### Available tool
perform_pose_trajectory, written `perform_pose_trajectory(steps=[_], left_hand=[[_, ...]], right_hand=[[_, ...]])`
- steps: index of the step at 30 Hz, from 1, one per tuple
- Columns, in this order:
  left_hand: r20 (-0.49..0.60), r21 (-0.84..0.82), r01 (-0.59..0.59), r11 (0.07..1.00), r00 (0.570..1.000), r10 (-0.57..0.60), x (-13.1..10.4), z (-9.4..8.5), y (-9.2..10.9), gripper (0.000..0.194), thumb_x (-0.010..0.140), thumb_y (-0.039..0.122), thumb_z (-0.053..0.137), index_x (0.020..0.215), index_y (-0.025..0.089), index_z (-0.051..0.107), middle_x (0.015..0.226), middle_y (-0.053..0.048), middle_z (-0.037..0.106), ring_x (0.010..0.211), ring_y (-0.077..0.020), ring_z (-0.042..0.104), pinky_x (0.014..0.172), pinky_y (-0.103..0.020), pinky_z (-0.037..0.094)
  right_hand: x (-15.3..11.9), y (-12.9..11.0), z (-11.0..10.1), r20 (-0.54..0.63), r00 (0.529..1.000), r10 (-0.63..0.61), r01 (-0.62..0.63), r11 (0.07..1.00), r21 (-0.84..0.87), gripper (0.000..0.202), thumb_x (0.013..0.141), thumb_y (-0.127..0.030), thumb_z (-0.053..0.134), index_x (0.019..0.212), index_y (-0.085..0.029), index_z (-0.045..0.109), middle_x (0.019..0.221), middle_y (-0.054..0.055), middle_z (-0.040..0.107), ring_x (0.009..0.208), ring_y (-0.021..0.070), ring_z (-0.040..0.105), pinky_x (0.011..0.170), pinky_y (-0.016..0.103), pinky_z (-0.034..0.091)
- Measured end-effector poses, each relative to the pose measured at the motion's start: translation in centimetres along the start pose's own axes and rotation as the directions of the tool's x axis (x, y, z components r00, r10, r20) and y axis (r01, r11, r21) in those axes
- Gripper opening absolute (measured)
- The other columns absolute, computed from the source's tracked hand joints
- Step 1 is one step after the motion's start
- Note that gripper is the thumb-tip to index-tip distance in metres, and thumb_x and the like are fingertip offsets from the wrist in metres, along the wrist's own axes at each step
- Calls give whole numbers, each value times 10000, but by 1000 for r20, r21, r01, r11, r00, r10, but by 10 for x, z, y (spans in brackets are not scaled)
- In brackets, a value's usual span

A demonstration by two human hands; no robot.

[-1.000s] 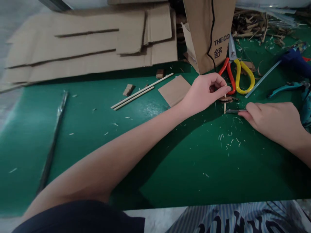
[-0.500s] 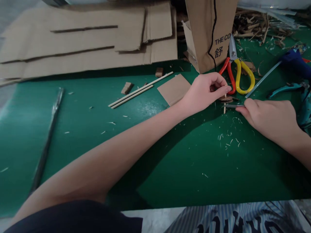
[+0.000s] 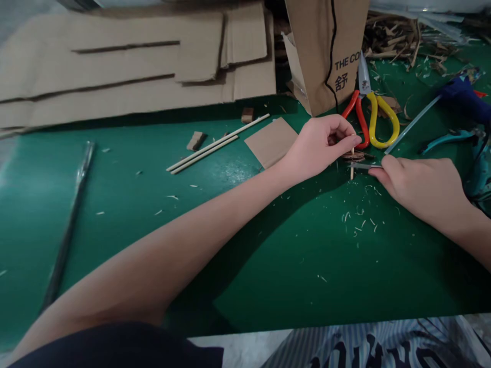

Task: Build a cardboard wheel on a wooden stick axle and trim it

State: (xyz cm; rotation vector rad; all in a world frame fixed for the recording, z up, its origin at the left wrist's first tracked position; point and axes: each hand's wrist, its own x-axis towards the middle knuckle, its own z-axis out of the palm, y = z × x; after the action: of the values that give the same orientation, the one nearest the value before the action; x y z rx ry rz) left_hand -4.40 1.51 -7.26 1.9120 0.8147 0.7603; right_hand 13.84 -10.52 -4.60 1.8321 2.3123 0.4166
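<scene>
Right of centre, my left hand (image 3: 320, 145) pinches the upper end of a short pale stick (image 3: 352, 174). The stick passes through a small stack of round brown cardboard pieces (image 3: 353, 156) just below my fingertips. My right hand (image 3: 418, 181) is closed round a thin grey blade (image 3: 364, 166), whose tip lies against the stick under the cardboard. Its handle is hidden in my fist. Thin pale shavings (image 3: 360, 225) lie on the green mat (image 3: 268, 266) below. A square of cardboard (image 3: 271, 142) rests behind my left wrist.
Scissors (image 3: 366, 94) with red and yellow handles stand behind my hands, beside a cardboard box (image 3: 326, 56). Two pale sticks (image 3: 218, 143) and small brown blocks (image 3: 196, 140) lie left. A blue glue gun (image 3: 464, 99) and teal pliers (image 3: 447, 140) are right; cardboard sheets (image 3: 134, 87) lie back left.
The whole view has shifted slightly, so everything sits a little further left. Both hands keep their grips, and the blade remains at the stick below the cardboard.
</scene>
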Motion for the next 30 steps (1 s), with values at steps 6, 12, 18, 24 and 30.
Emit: perform_pose_trajectory(steps=[6,12,18,24,30], left_hand=[[6,4,14,1000,1000,-14,0,0,1,118,876,218,678,794,161,614,682,-10,623,626,-94,590,553,-219,464],[-2,2,22,1000,1000,-22,-1,0,2,119,869,214,684,788,160,615,676,-7,623,630,-92,593,546,-208,456],[-1,-8,13,1000,1000,-13,0,0,2,120,867,213,683,785,168,608,677,-3,616,625,-97,589,558,-226,463],[-6,-26,16,1000,1000,-16,0,1,1,125,864,218,678,777,168,603,694,-6,626,634,-93,589,565,-231,463],[8,-28,17,999,1000,-17,0,0,2,132,865,235,679,776,167,608,697,-13,633,634,-96,590,554,-230,456]], right_hand=[[-6,0,-2,33,998,-46,46,999,-11,554,1044,-459,272,715,-163,605,528,56,590,417,126,405,529,296,97],[1,-1,-2,32,999,6,-6,1000,4,554,1046,-456,251,780,-151,629,555,65,602,438,131,416,544,298,106],[-6,-1,-4,59,997,-44,44,999,4,553,1041,-450,266,728,-160,617,540,65,594,426,137,412,539,303,103],[0,-1,-3,30,1000,-7,8,1000,-17,556,1045,-448,240,779,-154,629,556,69,602,432,142,419,540,303,104],[-7,-2,-4,55,998,-26,27,1000,-16,559,1045,-452,260,726,-158,613,527,62,585,426,131,413,537,301,104]])
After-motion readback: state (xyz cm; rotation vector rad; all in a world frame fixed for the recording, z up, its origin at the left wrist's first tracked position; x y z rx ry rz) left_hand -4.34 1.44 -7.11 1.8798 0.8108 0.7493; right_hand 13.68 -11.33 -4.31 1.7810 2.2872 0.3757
